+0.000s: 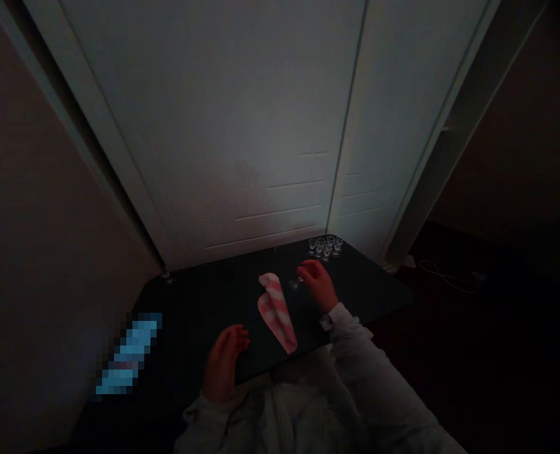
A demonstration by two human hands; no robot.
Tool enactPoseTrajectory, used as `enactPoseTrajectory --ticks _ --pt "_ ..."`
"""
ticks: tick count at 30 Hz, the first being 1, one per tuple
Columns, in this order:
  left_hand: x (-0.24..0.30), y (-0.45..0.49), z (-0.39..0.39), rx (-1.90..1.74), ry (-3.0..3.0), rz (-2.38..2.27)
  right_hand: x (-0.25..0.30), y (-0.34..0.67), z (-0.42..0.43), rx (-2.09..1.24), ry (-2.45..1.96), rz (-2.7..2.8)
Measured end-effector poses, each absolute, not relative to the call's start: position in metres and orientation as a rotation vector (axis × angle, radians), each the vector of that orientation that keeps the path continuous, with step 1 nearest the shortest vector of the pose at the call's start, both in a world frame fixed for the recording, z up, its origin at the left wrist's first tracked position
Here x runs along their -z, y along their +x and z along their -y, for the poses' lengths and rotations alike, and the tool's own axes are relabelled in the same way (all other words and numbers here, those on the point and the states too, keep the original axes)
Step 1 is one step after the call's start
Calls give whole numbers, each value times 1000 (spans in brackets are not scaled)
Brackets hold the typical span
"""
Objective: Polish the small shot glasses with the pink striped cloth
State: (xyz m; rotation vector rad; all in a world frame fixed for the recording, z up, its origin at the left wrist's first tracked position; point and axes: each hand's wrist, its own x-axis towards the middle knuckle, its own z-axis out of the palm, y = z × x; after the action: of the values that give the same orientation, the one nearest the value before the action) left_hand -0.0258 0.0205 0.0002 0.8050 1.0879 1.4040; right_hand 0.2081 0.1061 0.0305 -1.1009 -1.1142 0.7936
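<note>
Held in the fingers of my right hand [315, 277] is a small clear stemmed glass [294, 284], tilted, its base pointing left above the dark table. A pink and white checked cloth [276, 312] lies crumpled lengthwise between my hands. On its left, my left hand [226, 356] hovers over the near part of the table, fingers loosely bent and apart, with nothing visible in them. Several similar small stemmed glasses [326, 246] stand grouped at the far right of the table. Another small glass [167, 276] stands alone at the far left corner.
The dark table [360, 287] meets pale cabinet doors [223, 126] at its far side. A bright, pixelated screen-like shape [128, 356] appears at the left edge. On the floor to the right lies a white cable [443, 276]. The room is dim.
</note>
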Motion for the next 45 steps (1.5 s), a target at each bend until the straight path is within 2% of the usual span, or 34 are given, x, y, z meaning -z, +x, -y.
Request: enactPoseTrajectory --ticks 5,9,22,45 --pt "4 -28 -21 -1374 844 -1113 0 299 -139 -270 -1521 1150" --pt "5 -29 -21 -1371 867 -1115 19 337 -157 -117 -1714 1214" --pt "4 -32 -21 -1371 856 -1178 30 367 -196 -98 -1896 1209" --pt "0 -29 -22 -1377 828 -1154 30 361 -193 -79 -1869 1314"
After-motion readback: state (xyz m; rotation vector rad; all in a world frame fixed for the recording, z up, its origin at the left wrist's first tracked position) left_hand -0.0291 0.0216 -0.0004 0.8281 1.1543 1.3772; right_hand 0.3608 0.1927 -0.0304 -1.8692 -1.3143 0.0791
